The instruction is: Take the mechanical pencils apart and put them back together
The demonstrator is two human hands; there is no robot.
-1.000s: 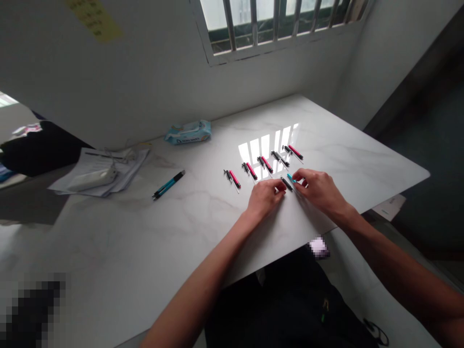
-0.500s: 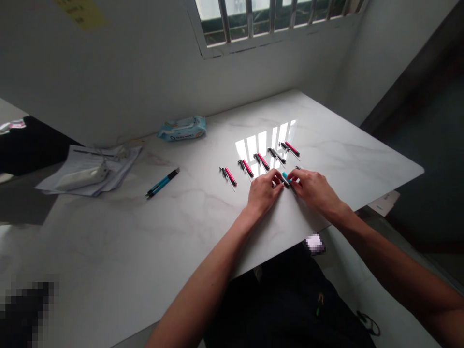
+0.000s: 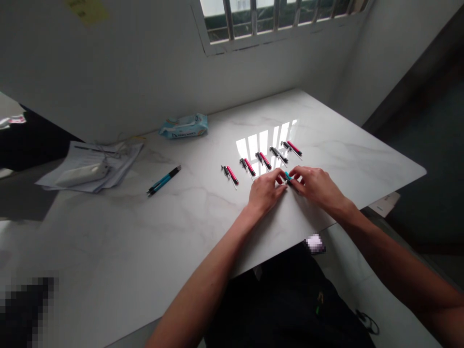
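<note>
On the marble-patterned table, my right hand [image 3: 316, 187] pinches a blue pen barrel [image 3: 287, 175], with dark pen parts beside it partly covered by the fingers. Close on its left is my left hand [image 3: 266, 191], its thumb and fingers curled in at the same pen parts; what they grip is too small to make out. Beyond both hands lies a slanting row of pens taken apart. Red barrels [image 3: 232, 175] lie beside black pieces and thin refills, and one set has a grey barrel [image 3: 281, 154].
Two blue-and-black pens [image 3: 164, 181] lie left of the row. A light blue wipes pack [image 3: 184, 126] rests near the wall. Papers [image 3: 119, 169] with a white object [image 3: 85, 174] on top are at the far left. The table's front edge [image 3: 271, 256] runs below my forearms.
Both hands stay together at the blue pen barrel, with small finger shifts. More of the barrel and the dark parts is now covered by the right fingers. The view has shifted slightly.
</note>
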